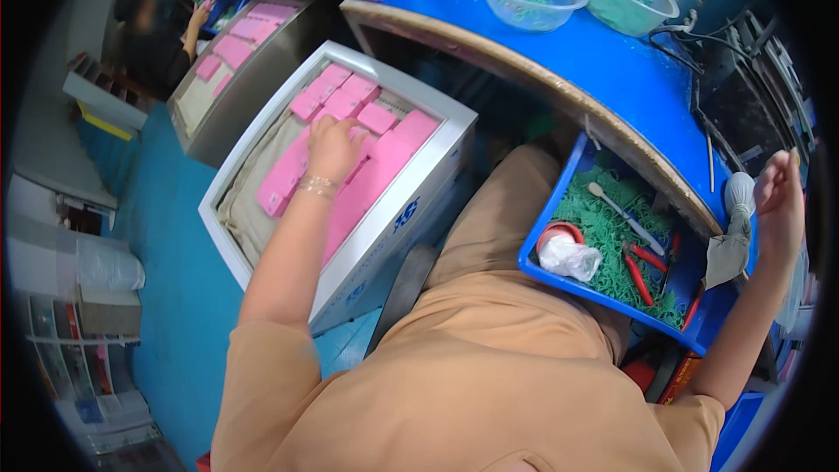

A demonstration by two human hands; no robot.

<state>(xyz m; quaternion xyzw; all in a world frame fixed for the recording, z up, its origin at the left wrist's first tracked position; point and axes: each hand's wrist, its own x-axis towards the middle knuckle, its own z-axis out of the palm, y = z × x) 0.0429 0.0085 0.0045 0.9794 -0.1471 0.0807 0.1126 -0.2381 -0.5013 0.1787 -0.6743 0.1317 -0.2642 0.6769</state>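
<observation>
White bin (393, 82): my landmark; its outer right wall carries a blue printed mark (406, 214), too small for me to read.
Pink block (281, 180): inside the white bin, left of other pink pieces, long axis slanting roughly along the bin's long sides, near end toward its lower-left.
Left hand (334, 150): over the block's far end; I can't tell whether it grasps (the knuckles hide the contact).
Right hand (780, 197): well right of the bin, fingers extended, released.

Pink block (284, 177) partly behind left hand (334, 150).
</observation>
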